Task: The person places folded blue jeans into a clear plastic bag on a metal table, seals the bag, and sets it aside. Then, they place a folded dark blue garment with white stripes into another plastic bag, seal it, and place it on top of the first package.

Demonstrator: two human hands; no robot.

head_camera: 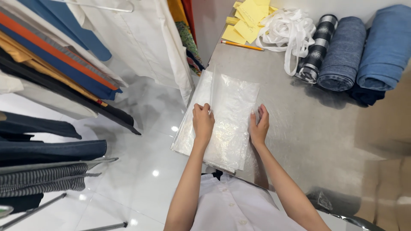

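The grey metal desk point(299, 128) fills the right half of the head view, its near-left corner carrying the work. At ten o'clock from the hands hangs a rail of garments point(55, 64), with a white shirt point(141, 38) nearest the desk edge; white floor tiles point(141, 171) shine below.

At the desk's far end, about one o'clock, three fabric rolls lie side by side: two of blue denim point(364, 51) and a black-and-white checked roll point(317, 47). Just left of them sits a loose heap of white tape point(287, 30), then a scatter of yellow paper slips point(248, 17) at twelve o'clock, with an orange pencil point(242, 45) below them.

The clear plastic bag point(227, 115) lies flat at the desk's left edge, its near end hanging slightly over the front. It looks very light, thin and limp, slick against the metal and apt to slide or crease; it seems best taken by pinching an edge or corner, or held flat under the palms.

The left hand point(203, 122) rests palm-down on the bag's left part, fingers together and curled slightly at the tips, seeming to press or nip the film near the nine o'clock edge. The right hand point(259, 125) lies at the bag's right edge, at three o'clock, fingers together and pointing away; whether it pinches the edge or only presses it I cannot tell.
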